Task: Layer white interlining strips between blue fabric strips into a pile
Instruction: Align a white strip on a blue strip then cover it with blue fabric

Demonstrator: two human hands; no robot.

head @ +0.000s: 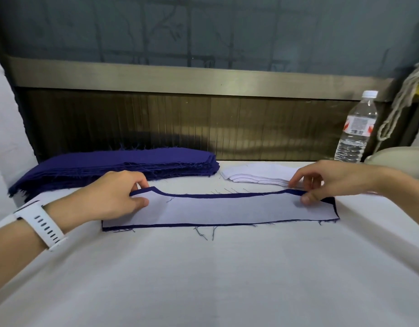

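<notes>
White interlining strip (218,211) lies atop blue fabric strip (227,195), blue rim showing all round; pile low, probably early. Left hand (114,197) pinches interlining strip's far-left corner, right hand (321,182) pinches far-right corner. Beyond interlining strip, left: thick blue stack (123,164); right: white interlining stack (258,174). Much apparently left.

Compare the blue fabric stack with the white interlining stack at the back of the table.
The blue stack is dark navy; the white stack is white. The blue stack is thicker and longer than the low white stack. The blue stack's edges are frayed with loose threads; the white stack's look clean. Both lie flat at the table's far edge.
</notes>
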